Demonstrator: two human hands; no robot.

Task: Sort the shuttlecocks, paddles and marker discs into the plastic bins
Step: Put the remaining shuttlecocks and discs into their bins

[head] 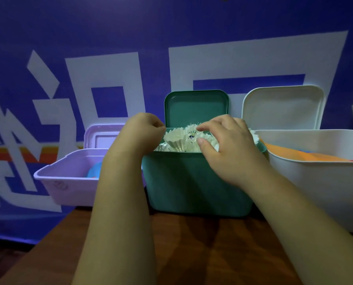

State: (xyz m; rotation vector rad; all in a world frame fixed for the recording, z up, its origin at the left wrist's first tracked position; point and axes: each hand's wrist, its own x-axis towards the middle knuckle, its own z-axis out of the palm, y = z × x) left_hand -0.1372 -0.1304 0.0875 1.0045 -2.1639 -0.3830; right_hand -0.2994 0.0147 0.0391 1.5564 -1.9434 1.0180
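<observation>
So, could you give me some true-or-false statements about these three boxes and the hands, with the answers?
1. The green bin holds white shuttlecocks. True.
2. All the lids are shut. False: the green lid, the white lid and the lilac lid all stand open at the back.
3. The left hand and the right hand are both at the top of the green bin. True.
4. The white bin stands left of the green one. False: it stands on the right, and the lilac bin is on the left.
5. Something blue lies in the lilac bin. True.
</observation>
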